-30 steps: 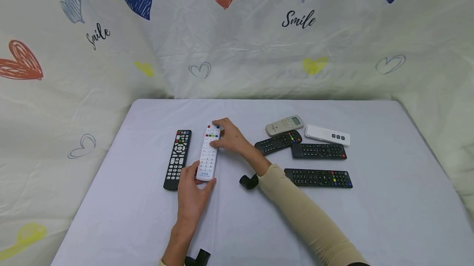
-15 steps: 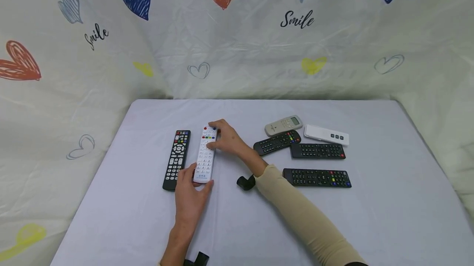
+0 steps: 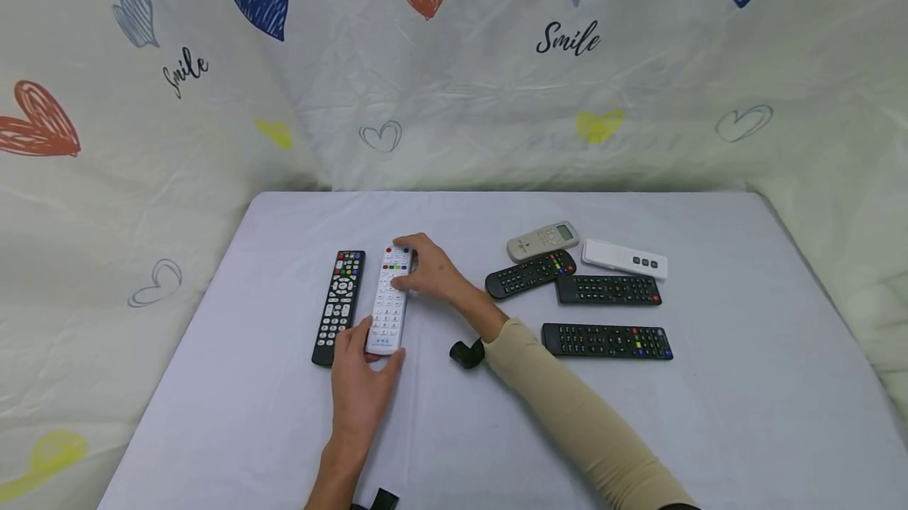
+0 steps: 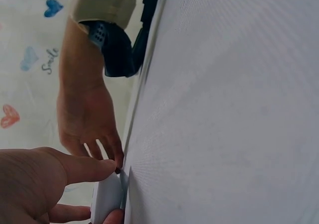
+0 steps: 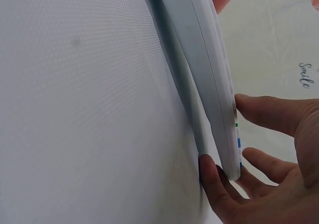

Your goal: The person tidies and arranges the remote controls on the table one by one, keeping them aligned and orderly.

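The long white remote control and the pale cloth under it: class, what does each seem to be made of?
Long white remote control: probably hard plastic, smooth and slightly glossy, with a moulded seam along its side. Pale cloth: apparently woven fabric, matt, showing a fine weave in the wrist views.

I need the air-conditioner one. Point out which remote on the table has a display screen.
The light grey remote at the far side of the right-hand cluster, beside the white three-button remote. It alone has a small screen at one end; the others show only buttons.

Smooth white plastic remote (image 3: 388, 301) on matt, finely woven cloth table cover (image 3: 709, 415)
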The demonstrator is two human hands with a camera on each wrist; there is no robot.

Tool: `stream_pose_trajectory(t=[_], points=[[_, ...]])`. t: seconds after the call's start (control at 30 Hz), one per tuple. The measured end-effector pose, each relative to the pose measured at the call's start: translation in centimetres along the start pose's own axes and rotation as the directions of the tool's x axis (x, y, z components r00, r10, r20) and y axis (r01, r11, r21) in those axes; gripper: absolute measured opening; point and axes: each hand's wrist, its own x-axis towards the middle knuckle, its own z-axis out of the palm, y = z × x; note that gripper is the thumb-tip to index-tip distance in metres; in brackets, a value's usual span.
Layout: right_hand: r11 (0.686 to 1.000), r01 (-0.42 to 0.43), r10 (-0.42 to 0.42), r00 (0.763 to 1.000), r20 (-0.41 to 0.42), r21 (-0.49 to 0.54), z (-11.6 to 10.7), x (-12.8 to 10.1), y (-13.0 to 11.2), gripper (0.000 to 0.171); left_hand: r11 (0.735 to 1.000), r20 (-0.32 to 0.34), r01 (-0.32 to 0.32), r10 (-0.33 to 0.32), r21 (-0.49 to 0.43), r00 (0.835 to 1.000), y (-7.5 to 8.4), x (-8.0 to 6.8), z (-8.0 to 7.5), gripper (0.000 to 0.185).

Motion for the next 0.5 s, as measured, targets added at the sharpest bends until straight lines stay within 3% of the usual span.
stream_pose_trajectory(t=[0.5], points=[[1.0,0.013,-0.013,1.0,0.002,-0.004,0.32,0.28,0.09,0.073,1.0,-0.016,-0.011,0.011,0.013,1.0,-0.27,-0.03,-0.04,0.076]])
